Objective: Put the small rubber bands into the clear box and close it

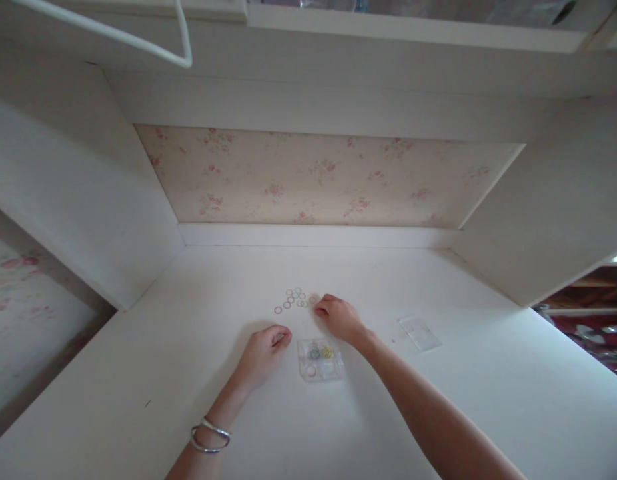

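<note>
Rings (294,298) by right hand (339,317); no legible writing.

Both bare forearms reach up from the bottom edge toward the centre; the left hand (265,350), at 7 o'clock from the middle, rests loosely curled, fingers tucked toward the palm, a pair of silver bangles (211,435) circling its wrist; the right hand (338,317), just past centre at 1 o'clock of the left, lies knuckles-up, fingertips bent downward and pointing to 10 o'clock; its forearm runs off at 5 o'clock.
</note>
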Tool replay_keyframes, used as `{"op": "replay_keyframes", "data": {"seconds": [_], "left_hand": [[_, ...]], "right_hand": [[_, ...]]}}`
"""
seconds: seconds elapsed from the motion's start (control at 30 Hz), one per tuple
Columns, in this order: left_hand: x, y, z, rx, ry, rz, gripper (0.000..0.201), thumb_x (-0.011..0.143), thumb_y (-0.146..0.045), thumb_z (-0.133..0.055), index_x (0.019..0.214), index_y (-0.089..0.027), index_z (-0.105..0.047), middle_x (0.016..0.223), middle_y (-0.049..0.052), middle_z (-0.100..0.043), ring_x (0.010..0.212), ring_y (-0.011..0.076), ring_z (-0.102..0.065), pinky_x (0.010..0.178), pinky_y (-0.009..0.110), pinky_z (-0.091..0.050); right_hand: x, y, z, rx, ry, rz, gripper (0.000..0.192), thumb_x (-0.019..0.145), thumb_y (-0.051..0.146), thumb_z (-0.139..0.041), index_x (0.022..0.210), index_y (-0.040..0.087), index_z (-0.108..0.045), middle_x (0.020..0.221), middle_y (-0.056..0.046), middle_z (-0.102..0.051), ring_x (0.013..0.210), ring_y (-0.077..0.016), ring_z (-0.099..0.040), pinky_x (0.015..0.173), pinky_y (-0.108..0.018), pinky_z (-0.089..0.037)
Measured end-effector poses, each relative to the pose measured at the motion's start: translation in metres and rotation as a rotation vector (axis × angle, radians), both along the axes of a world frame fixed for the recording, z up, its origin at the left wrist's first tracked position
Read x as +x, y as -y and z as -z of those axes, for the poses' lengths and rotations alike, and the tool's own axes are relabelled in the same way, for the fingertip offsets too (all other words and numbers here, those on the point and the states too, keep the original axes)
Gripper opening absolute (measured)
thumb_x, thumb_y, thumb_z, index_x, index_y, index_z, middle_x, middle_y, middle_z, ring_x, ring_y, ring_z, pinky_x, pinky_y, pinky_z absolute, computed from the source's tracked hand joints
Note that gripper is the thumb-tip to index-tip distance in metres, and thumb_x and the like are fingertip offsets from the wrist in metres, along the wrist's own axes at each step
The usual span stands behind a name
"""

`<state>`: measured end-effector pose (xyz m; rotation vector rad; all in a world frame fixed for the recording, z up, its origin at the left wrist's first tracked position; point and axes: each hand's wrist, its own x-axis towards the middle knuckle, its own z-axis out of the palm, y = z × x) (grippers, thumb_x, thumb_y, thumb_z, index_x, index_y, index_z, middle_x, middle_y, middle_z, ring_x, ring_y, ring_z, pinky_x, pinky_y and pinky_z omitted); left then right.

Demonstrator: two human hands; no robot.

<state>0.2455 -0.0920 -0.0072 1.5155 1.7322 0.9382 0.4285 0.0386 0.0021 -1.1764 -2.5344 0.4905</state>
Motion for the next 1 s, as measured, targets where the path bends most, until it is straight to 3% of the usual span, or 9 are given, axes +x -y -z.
{"op": "replay_keyframes", "data": {"seconds": [0.3, 0.47, 0.6, 0.77, 1.0], "left_hand": [[-0.002, -0.001, 0.000, 0.002, 0.005, 0.024, 0.029, 0.085, -0.038, -0.045, 0.091, -0.016, -0.064, 0.084, 0.004, -0.069, 0.076, 0.0167, -0.063, 0.069, 0.025, -0.047], [-0.002, -0.001, 0.003, 0.021, 0.011, 0.006, 0.029, 0.084, -0.038, -0.046, 0.090, -0.017, -0.065, 0.084, 0.003, -0.069, 0.075, 0.0163, -0.063, 0.069, 0.025, -0.047], [-0.001, -0.001, 0.003, 0.022, 0.001, -0.003, 0.030, 0.084, -0.039, -0.046, 0.091, -0.016, -0.065, 0.082, 0.003, -0.068, 0.074, 0.0162, -0.062, 0.067, 0.025, -0.046], [0.000, 0.001, -0.003, 0.015, -0.067, -0.012, 0.032, 0.084, -0.040, -0.044, 0.089, -0.017, -0.066, 0.067, -0.001, -0.060, 0.059, 0.0134, -0.053, 0.053, 0.022, -0.036], [0.002, 0.002, -0.003, 0.021, -0.076, -0.034, 0.032, 0.084, -0.042, -0.044, 0.089, -0.018, -0.065, 0.060, -0.003, -0.053, 0.053, 0.0123, -0.046, 0.050, 0.022, -0.031]], "right_hand": [[0.014, 0.005, 0.006, -0.007, 0.026, 0.028, 0.020, 0.088, 0.022, -0.045, 0.082, 0.020, -0.065, 0.090, -0.007, -0.061, 0.072, -0.0152, -0.059, 0.063, -0.024, -0.038], [0.033, 0.002, -0.003, -0.023, -0.020, 0.032, 0.024, 0.088, 0.021, -0.043, 0.079, 0.019, -0.064, 0.087, -0.005, -0.061, 0.078, -0.0148, -0.058, 0.069, -0.024, -0.039], [0.043, 0.028, -0.019, -0.041, -0.164, 0.006, 0.024, 0.091, 0.025, -0.040, 0.085, 0.020, -0.063, 0.089, -0.004, -0.060, 0.079, -0.0145, -0.057, 0.070, -0.024, -0.040], [0.043, 0.079, -0.036, -0.086, -0.206, -0.166, 0.025, 0.092, 0.023, -0.037, 0.088, 0.022, -0.062, 0.091, -0.004, -0.060, 0.082, -0.0148, -0.056, 0.073, -0.025, -0.041], [0.034, 0.103, -0.036, 0.002, -0.119, -0.252, 0.021, 0.091, 0.020, -0.042, 0.087, 0.022, -0.063, 0.087, -0.004, -0.058, 0.081, -0.0166, -0.053, 0.071, -0.028, -0.040]]}}
